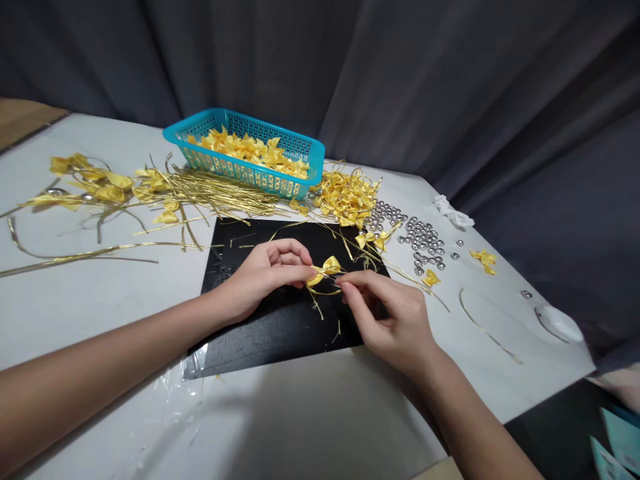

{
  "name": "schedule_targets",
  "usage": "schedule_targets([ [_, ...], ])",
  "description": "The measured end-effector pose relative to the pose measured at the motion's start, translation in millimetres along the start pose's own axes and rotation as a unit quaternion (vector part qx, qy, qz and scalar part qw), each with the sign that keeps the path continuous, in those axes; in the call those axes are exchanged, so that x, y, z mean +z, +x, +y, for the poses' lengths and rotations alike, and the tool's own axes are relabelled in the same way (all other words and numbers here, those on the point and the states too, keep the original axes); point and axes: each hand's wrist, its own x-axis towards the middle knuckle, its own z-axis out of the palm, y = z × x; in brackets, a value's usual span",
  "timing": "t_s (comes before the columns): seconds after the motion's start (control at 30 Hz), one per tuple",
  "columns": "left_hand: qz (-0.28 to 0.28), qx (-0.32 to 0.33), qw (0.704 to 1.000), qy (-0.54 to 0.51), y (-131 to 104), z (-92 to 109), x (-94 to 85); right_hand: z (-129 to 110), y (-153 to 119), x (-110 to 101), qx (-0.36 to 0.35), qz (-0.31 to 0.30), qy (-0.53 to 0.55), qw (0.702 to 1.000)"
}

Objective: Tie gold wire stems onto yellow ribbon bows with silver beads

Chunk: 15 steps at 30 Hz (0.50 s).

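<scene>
Above a black mat (pixel 235 347), my left hand (pixel 270 273) pinches a yellow ribbon bow (pixel 330 265) between thumb and fingers. A thin gold cord (pixel 325 292) loops out from the bow toward my right hand (pixel 387 307). The right thumb and index finger are closed at the cord, close beside the bow; exactly how they grip it is too small to see. A small shiny piece shows at the bow's centre, partly hidden by cord. Short gold offcuts (pixel 316 308) lie on the mat below.
A teal basket (pixel 170 133) of yellow bows stands at the back. Before it lies a bundle of gold cords (pixel 220 190). Finished-looking bows (pixel 345 193) are heaped right of it, near many silver beads (pixel 425 237). Loose bows (pixel 107 187) lie left. A white object (pixel 560 323) sits near the right edge.
</scene>
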Motion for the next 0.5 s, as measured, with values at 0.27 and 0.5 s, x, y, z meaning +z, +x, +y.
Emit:
schedule_targets([
  [0.27, 0.019, -0.005, 1.000, 0.004, 1.3, -0.1, -0.2, -0.3, -1.0, 1.6, -0.015, 0.051, -0.007, 0.999],
  [0.5, 0.023, -0.005, 1.000, 0.000, 0.1, -0.5, 0.0, -0.8, -1.0, 1.6, -0.029, 0.039, -0.008, 0.999],
])
